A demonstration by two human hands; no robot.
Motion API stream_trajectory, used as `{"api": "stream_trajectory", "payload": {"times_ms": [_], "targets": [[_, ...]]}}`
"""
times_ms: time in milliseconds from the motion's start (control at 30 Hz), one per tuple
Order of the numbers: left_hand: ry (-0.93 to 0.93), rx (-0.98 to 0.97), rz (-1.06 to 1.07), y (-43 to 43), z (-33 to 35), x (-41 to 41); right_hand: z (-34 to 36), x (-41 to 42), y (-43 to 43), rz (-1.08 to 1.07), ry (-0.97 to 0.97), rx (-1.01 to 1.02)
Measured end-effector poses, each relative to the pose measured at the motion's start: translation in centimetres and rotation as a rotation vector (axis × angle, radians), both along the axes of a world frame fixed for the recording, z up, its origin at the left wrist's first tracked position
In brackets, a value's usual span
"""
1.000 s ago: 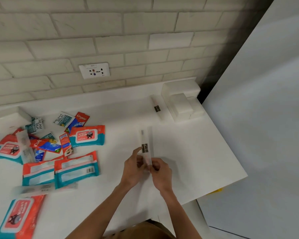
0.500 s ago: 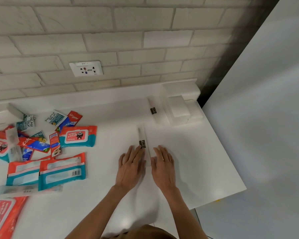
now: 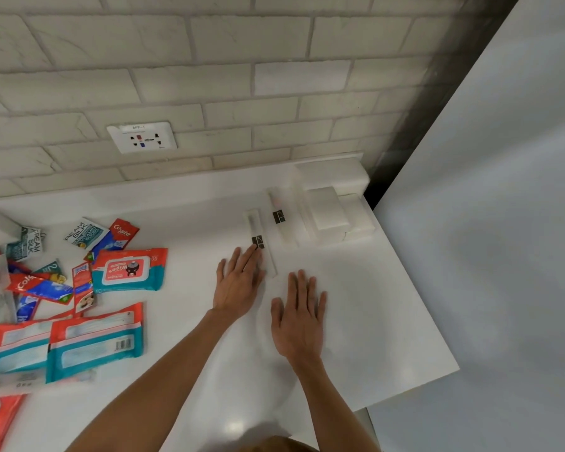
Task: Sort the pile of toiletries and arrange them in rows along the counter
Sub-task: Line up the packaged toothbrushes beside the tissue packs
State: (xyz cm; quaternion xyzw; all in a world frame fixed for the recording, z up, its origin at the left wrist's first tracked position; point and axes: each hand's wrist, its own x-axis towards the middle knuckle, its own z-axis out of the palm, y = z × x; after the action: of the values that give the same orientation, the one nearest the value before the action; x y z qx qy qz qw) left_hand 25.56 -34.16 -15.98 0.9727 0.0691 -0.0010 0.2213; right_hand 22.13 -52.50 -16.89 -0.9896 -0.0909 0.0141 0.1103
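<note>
I am leaning over the counter (image 3: 356, 305), the pile of toiletries (image 3: 79, 288) lying unsorted far left. My right hand (image 3: 299, 316) is resting flat, empty. My left hand (image 3: 238, 282), fingers spread, is touching the clear toothbrush packet (image 3: 260, 243); a careless nudge could skew it against its neighbouring packet (image 3: 279, 218).

Both arms are bare and reach forward from the bottom edge of the view, the left one coming in at a slant from the lower left, the right one more straight. The left hand (image 3: 238, 285) lies flat, palm down, with the fingers stretched and a little spread; they point up and slightly to the right. The right hand (image 3: 299, 316) is also flat with palm down, fingers straight and close together, the thumb held out to the left side. It sits lower and to the right of the left hand. The two hands are near each other but do not touch. Neither hand grips anything.
</note>
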Motion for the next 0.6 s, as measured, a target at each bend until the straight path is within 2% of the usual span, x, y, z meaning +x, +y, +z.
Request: {"api": "stream_trajectory", "payload": {"times_ms": [200,600], "targets": [[0.02,0.0,0.001,0.7,0.1,4.1,0.3,0.1,0.0,-0.007,-0.016,0.017],[0.046,0.002,-0.014,1.1,0.3,7.3,0.3,0.1,0.1,-0.013,-0.003,0.037]]}}
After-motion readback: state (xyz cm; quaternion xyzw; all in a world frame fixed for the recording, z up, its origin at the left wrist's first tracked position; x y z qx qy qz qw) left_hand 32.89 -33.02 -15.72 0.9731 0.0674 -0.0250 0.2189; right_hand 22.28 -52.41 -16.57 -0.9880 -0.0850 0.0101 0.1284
